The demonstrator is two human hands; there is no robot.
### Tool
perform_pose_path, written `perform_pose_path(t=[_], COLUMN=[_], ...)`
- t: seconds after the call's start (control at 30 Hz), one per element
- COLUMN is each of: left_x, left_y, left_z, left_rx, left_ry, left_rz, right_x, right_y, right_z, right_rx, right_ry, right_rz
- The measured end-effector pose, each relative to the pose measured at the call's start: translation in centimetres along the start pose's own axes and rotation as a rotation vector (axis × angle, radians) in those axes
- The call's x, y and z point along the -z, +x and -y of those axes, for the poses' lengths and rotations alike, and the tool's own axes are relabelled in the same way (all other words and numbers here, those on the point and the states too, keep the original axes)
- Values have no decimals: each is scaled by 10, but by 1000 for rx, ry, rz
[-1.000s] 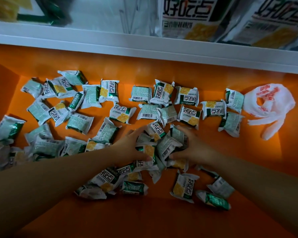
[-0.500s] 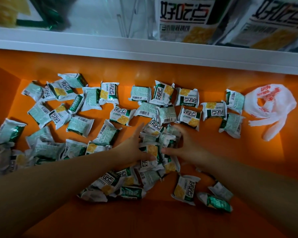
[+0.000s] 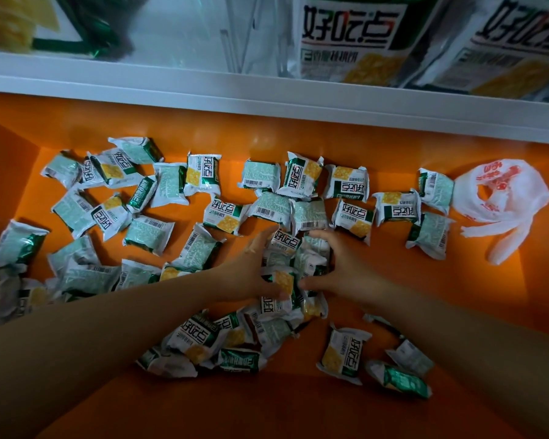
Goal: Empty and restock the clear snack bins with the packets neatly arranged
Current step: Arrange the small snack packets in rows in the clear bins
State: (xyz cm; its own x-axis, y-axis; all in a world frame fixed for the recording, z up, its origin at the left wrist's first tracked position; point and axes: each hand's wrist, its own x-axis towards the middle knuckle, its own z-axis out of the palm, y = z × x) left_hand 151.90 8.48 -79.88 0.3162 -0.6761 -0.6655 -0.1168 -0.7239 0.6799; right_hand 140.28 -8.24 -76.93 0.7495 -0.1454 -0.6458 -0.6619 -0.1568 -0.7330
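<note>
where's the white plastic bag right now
In the head view, the white plastic bag lies at the far right of the orange surface, just right of the outermost snack packets.

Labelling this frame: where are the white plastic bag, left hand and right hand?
white plastic bag (image 3: 527,201): head view, on its crumpled white body.
left hand (image 3: 251,270): head view, back of the hand, curled round bunched packets (image 3: 282,278).
right hand (image 3: 343,274): head view, back of the hand.

Glossy, probably plastic packets (image 3: 148,233)
</note>
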Motion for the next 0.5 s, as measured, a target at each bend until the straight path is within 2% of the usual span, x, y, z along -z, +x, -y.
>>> perform_pose_path(t=[0.23, 0.4, 0.5], left_x=[-5, -7, -8], left_y=[-4, -5, -6], left_z=[-1, -3, -5], left_rx=[-27, 0, 0], left_ry=[-103, -58, 6], left_rz=[-62, -120, -145], right_x=[5, 4, 9], right_y=[-4, -8, -8], right_z=[7, 9, 11], right_rx=[179, 344, 303], right_ry=[-211, -373, -352], right_rz=[-52, -66, -68])
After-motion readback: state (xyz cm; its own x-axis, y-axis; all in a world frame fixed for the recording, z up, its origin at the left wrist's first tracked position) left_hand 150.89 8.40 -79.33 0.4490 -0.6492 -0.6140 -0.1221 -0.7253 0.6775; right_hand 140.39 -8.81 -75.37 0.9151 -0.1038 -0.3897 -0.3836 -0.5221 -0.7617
